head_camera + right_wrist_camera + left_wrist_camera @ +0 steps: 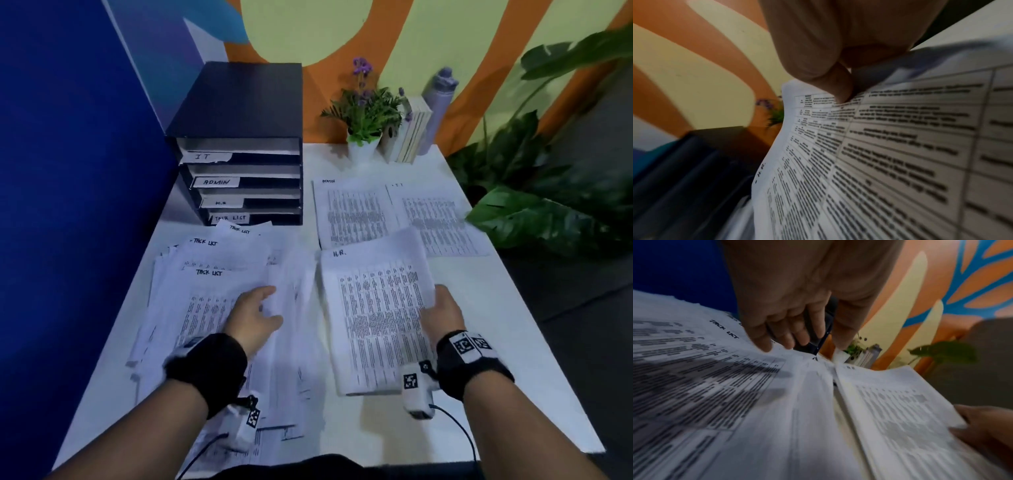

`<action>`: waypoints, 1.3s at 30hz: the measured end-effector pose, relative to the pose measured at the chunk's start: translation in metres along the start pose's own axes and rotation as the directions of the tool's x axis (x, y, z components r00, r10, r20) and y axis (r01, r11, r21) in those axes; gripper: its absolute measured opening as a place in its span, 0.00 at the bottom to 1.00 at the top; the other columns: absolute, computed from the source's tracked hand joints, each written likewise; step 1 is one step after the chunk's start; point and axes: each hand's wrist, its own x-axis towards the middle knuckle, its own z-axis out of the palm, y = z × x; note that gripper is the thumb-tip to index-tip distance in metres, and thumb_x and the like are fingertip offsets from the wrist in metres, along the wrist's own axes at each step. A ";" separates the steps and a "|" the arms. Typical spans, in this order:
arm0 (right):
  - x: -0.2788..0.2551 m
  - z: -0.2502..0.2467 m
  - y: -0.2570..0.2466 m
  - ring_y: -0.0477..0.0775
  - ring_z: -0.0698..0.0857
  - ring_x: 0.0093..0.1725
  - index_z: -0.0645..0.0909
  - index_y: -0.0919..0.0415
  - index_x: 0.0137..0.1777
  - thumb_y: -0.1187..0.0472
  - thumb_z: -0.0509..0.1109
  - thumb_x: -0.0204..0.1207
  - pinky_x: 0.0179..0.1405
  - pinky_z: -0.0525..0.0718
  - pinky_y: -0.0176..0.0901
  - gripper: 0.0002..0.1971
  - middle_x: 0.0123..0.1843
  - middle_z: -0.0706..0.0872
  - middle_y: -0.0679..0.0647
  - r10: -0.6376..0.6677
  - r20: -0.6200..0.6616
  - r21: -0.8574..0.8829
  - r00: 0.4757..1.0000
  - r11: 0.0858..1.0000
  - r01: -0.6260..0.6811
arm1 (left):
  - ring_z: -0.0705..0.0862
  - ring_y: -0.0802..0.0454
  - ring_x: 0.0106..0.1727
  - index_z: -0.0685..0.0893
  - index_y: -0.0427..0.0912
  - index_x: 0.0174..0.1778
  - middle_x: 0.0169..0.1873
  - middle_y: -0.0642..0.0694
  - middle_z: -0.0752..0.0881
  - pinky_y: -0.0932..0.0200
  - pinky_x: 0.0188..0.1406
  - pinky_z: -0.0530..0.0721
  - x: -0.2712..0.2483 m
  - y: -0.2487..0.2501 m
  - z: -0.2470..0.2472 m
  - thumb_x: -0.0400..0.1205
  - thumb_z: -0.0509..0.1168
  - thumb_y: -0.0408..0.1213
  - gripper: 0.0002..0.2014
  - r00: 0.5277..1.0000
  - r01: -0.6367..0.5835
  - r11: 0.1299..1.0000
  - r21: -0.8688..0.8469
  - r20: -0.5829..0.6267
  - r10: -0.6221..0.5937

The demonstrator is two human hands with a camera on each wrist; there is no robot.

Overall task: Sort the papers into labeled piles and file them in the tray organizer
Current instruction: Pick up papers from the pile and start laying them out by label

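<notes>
A loose heap of printed papers [205, 291], several headed TASK LIST, covers the table's left half. My left hand [270, 306] lies on the heap and pinches the raised edge of a sheet between thumb and fingers [764, 344]. My right hand [433, 301] pinches the right edge of a sheet headed H.R. [376, 318], thumb [842, 95] on top; the sheet [879, 162] curves up off the table. An ADMIN pile [349, 212] and an IT pile [438, 219] lie behind it. The black tray organizer [239, 102] stands at the back left, its trays labelled IT, ADMIN, H.R. and TASK LIST.
A small potted plant [364, 137], books [412, 133] and a grey bottle [440, 102] stand at the back of the white table [513, 359]. A large leafy plant [548, 205] overhangs the right edge. A blue partition [68, 205] closes off the left side.
</notes>
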 end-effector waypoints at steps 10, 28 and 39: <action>0.023 -0.046 0.077 0.59 0.58 0.81 0.45 0.46 0.84 0.54 0.68 0.76 0.76 0.63 0.61 0.42 0.85 0.50 0.51 0.113 -0.095 -0.575 0.989 0.805 -0.147 | 0.54 0.48 0.84 0.67 0.51 0.80 0.83 0.45 0.56 0.53 0.82 0.58 0.015 -0.028 0.023 0.74 0.70 0.40 0.36 0.990 0.096 0.845 0.525 0.034 -0.133; 0.063 -0.043 0.089 0.65 0.57 0.79 0.59 0.36 0.77 0.52 0.65 0.77 0.73 0.66 0.73 0.30 0.82 0.55 0.51 0.142 0.203 -0.628 0.969 0.778 0.017 | 0.66 0.45 0.79 0.64 0.43 0.82 0.80 0.42 0.64 0.55 0.77 0.65 0.014 -0.029 0.016 0.76 0.65 0.27 0.36 0.984 0.162 0.910 0.382 0.012 -0.180; -0.035 0.084 -0.059 0.56 0.84 0.56 0.83 0.59 0.64 0.62 0.66 0.81 0.64 0.77 0.39 0.13 0.59 0.81 0.58 -0.464 0.449 -0.062 0.763 0.836 0.545 | 0.53 0.39 0.83 0.53 0.50 0.85 0.84 0.42 0.51 0.43 0.81 0.59 -0.003 -0.093 -0.070 0.71 0.74 0.56 0.50 0.877 0.474 0.782 0.406 -0.304 -0.374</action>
